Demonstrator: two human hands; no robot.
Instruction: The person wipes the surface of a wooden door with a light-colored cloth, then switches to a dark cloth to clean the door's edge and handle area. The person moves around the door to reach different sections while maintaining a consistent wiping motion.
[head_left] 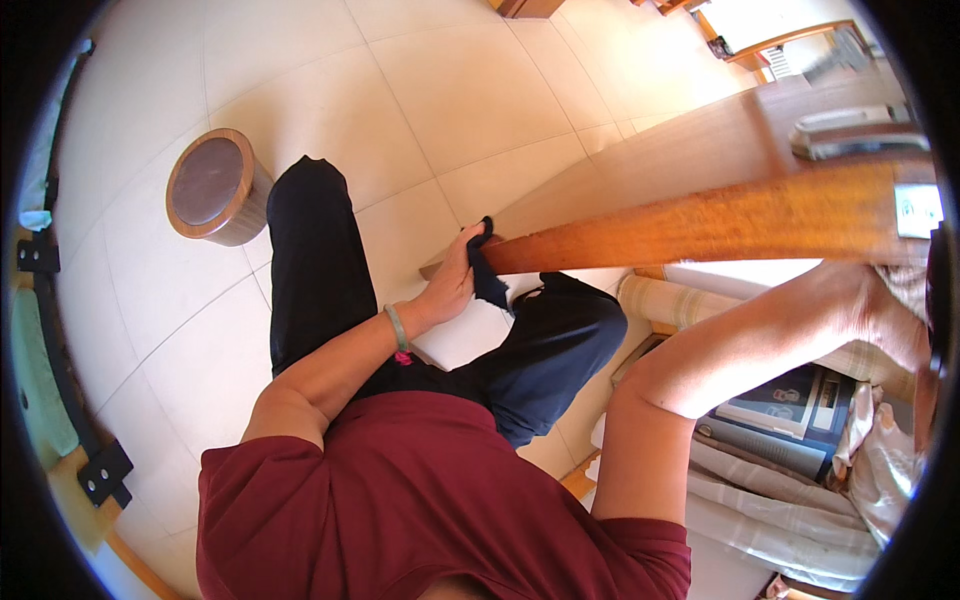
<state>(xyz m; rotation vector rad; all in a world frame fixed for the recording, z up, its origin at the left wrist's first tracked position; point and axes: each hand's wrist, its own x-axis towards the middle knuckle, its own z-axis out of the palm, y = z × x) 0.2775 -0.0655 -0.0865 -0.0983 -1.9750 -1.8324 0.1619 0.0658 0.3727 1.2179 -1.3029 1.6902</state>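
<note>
My left hand, with a pale green bangle on its wrist, is closed on a black cloth. The cloth wraps over the left corner of a brown wooden table, and its loose end hangs below the edge. At the far right my right arm reaches under the table's front edge. My right hand is beside a bit of beige fabric. Its fingers are hidden at the dark rim of the picture.
A round wood-look bin with a brown top stands on the tiled floor, left of my knees. Below the table lie a rolled plaid cloth, a dark blue box and pale draped fabric. A grey object rests on the tabletop.
</note>
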